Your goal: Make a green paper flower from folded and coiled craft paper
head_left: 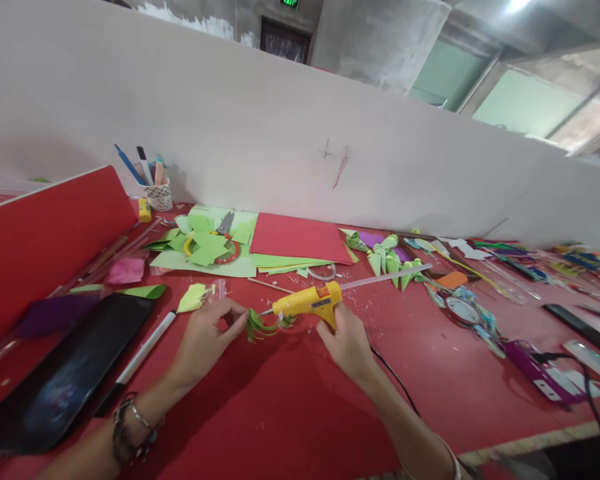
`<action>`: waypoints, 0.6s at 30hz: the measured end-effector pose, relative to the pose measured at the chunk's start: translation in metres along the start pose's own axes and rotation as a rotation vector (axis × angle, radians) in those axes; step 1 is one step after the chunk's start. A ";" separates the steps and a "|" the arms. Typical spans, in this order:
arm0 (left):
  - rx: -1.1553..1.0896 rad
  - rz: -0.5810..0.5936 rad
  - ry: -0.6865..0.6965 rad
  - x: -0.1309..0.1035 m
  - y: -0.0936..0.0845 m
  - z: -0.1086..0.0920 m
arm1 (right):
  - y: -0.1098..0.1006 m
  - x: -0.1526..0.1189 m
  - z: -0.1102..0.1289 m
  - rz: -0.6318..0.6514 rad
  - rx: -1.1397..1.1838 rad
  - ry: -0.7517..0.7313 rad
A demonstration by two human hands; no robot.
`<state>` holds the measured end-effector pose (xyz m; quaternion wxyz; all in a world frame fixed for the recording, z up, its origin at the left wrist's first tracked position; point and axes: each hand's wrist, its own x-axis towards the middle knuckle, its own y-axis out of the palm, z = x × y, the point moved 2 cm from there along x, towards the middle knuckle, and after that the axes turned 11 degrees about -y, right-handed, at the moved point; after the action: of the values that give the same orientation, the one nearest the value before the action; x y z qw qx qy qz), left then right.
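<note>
My right hand (347,343) is wrapped round the handle of a yellow hot glue gun (305,301), its nozzle pointing left. A clear glue stick (385,275) juts from the gun's back end. Between the fingertips of my left hand (213,340) is a curled green paper strip (257,327). The nozzle tip meets or nearly meets that strip; I cannot tell whether they touch. A black and white marker (143,353) lies beside my left forearm, with a pale green paper piece (193,297) at its upper end.
Green paper scraps and scissors (225,225) lie at the back left, next to a red sheet (303,238). Green paper cones (387,257) stand right of it. A black phone-like slab (70,367) is at left, a pen cup (159,194) behind. A purple power strip (545,373) sits at right.
</note>
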<state>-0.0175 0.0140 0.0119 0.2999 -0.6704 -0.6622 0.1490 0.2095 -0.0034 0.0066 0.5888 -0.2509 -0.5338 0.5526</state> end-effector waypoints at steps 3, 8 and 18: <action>0.002 0.004 0.008 0.000 0.001 0.000 | 0.001 0.000 0.001 -0.002 -0.006 -0.014; 0.002 0.010 0.004 -0.001 0.000 -0.002 | 0.003 0.000 0.001 -0.004 -0.005 -0.045; -0.012 0.000 0.017 0.000 -0.002 -0.002 | 0.004 0.000 -0.001 0.021 -0.048 -0.044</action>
<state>-0.0180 0.0138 0.0144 0.3015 -0.6735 -0.6603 0.1395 0.2087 -0.0025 0.0023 0.5651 -0.2583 -0.5569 0.5512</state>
